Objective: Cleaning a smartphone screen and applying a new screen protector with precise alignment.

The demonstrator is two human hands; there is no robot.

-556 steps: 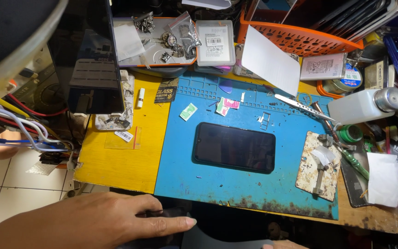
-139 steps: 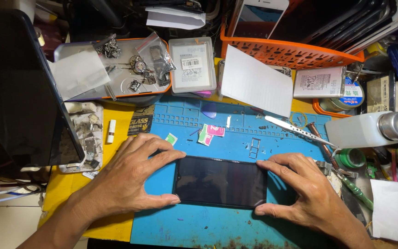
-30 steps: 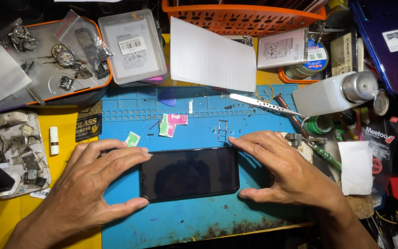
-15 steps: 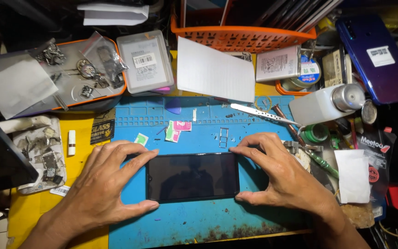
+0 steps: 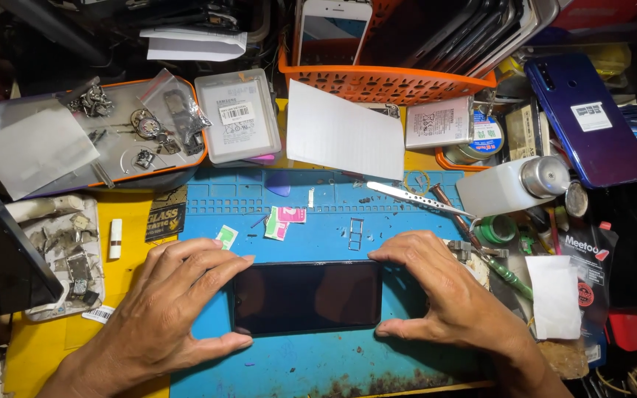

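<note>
Between the two hands, on the blue repair mat (image 5: 333, 368), lies a black smartphone (image 5: 307, 296), screen up and dark, its long side running left to right. The left hand (image 5: 167, 313) cups the phone's left end: the index finger rests along the upper left corner and the thumb presses the lower left corner, with the other fingers spread on the mat. The right hand (image 5: 447, 295) brackets the right end in the same way, fingertips at the upper right corner and thumb at the lower right corner (each hand is half open, pinching the phone's short edge rather than wrapping it). Just above the phone lie a metal SIM tray (image 5: 355, 233) and some pink and green adhesive tabs (image 5: 283, 219). Farther back on the mat, near the right hand, rest steel tweezers (image 5: 414, 197) and a white squeeze bottle (image 5: 510, 184). An orange basket (image 5: 385, 81) holding phones stands at the tabletop's rear.
</note>
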